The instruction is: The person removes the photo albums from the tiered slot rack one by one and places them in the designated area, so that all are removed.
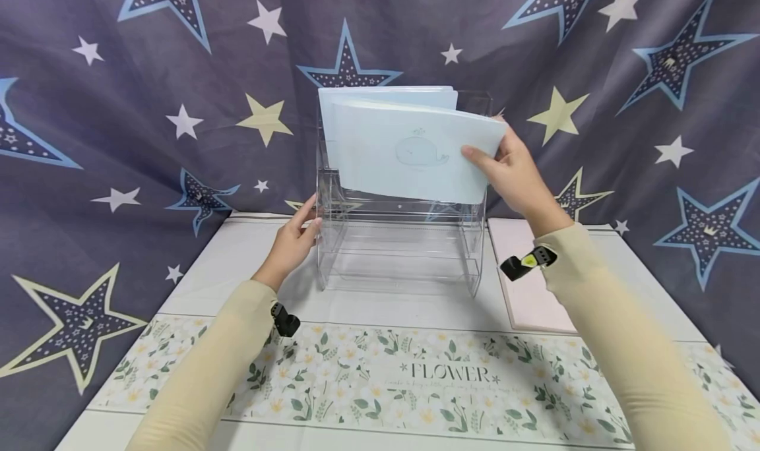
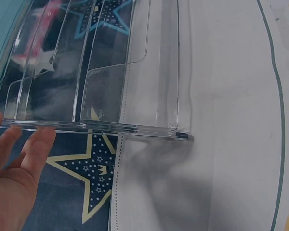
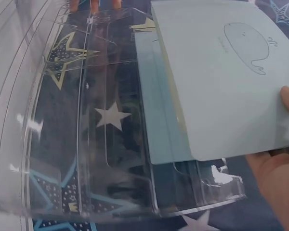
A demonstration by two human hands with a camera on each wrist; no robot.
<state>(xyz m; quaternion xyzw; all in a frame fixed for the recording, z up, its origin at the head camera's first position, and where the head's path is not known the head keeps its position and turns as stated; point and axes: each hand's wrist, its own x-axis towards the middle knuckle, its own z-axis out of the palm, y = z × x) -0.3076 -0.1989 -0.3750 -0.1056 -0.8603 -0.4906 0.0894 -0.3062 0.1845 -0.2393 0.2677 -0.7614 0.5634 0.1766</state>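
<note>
A clear acrylic rack [image 1: 400,283] with stepped tiers stands on the table. My right hand [image 1: 515,167] pinches the right end of a light blue notebook [image 1: 380,154] with a whale drawing, thumb on its cover and fingers behind. That notebook is tilted in front of the rack's upper part; whether its lower edge touches the rack I cannot tell. Behind it, another light blue notebook [image 1: 388,93] stands in the back tier, partly hidden. With its fingertips my left hand [image 2: 19,168] touches the rack's left side panel, fingers fairly straight.
A pale pink notebook or stack [image 1: 528,273] lies on the table right of the rack, partly under my right forearm. A floral strip [image 1: 368,378] marked FLOWER runs along the table's front. Behind the table hangs a dark curtain [image 1: 225,75] with stars.
</note>
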